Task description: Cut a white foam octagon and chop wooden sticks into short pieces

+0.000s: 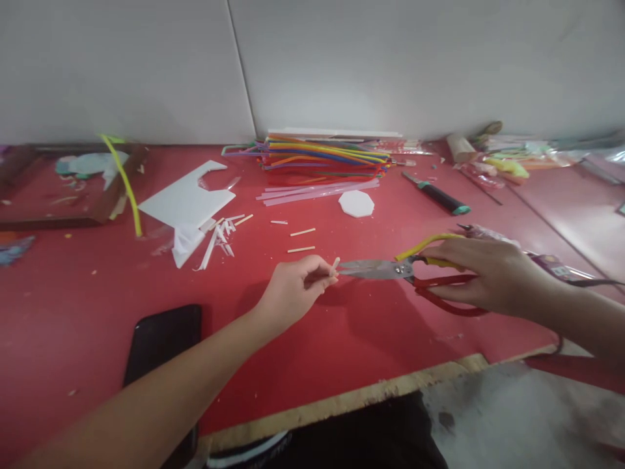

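Observation:
My left hand (299, 286) pinches a short pale wooden stick (335, 264) upright between thumb and fingers. My right hand (493, 273) grips a pair of scissors (375, 269) by its red handles. The blades point left, nearly closed, with their tips right at the stick; whether they touch it I cannot tell. Just beyond my left hand, two short thin sticks (301, 249) lie on the red table (312, 365). A white octagonal piece (357, 203) lies flat farther back.
Bundled colourful pipe cleaners (327, 159) rest against the wall. A white cut sheet (188, 195) and paper scraps (222, 241) lie left of centre. A green-and-black handled tool (442, 197) is at right. A black phone (166, 339) lies by my left forearm, a wooden tray (58, 221) far left.

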`<state>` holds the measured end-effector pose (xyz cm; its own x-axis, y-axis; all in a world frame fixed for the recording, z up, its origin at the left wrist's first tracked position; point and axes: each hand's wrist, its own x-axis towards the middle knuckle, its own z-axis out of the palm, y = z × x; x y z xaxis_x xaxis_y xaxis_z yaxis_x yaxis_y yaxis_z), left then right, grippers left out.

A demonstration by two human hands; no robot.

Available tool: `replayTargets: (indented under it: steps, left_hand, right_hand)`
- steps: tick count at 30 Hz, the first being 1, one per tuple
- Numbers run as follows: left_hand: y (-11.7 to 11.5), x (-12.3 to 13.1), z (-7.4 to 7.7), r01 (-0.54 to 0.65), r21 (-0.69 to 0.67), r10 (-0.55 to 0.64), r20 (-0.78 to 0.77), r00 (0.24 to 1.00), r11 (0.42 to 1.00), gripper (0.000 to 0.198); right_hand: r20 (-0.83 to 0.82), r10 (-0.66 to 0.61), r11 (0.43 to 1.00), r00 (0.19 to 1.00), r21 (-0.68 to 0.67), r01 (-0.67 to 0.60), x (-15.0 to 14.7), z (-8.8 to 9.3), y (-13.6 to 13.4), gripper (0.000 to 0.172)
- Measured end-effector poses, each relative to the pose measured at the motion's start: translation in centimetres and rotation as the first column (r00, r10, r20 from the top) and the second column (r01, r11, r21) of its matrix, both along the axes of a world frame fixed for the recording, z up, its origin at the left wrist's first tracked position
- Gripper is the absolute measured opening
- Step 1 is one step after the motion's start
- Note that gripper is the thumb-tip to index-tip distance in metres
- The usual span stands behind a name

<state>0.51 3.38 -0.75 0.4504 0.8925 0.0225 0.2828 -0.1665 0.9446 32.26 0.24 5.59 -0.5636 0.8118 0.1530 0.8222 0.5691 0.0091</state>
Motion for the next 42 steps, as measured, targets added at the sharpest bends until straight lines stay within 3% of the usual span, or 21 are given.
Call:
replayTargets:
  steps: [6, 14, 27, 42]
  left_hand:
    - [0.1, 0.0, 0.1, 0.009, 0.020, -0.008, -0.038, 0.999, 1.000, 0.006]
    - [0.2, -0.1, 0.1, 0.023, 0.053, -0.019, -0.080, 0.997, 0.998, 0.005]
    - [0.2, 0.0, 0.3, 0.029, 0.046, -0.025, -0.081, 0.996, 0.999, 0.007]
    - [0.1, 0.0, 0.5, 0.014, 0.071, -0.007, -0.098, 0.995, 0.997, 0.008]
  right_hand:
    - [-0.034, 0.068, 0.996, 0.997, 0.059, -0.066, -0.1, -0.5, 0.2, 0.028]
    - [-0.019, -0.072, 0.992, 0.997, -0.108, 0.069, -1.2, 0.0, -0.5, 0.025]
    - [-0.027, -0.024, 0.999, 0.999, -0.033, 0.023, -1.3, -0.5, -0.3, 0.024]
    - [-0.056, -0.080, 0.991, 0.995, -0.116, 0.073, -0.7, -1.5, 0.2, 0.020]
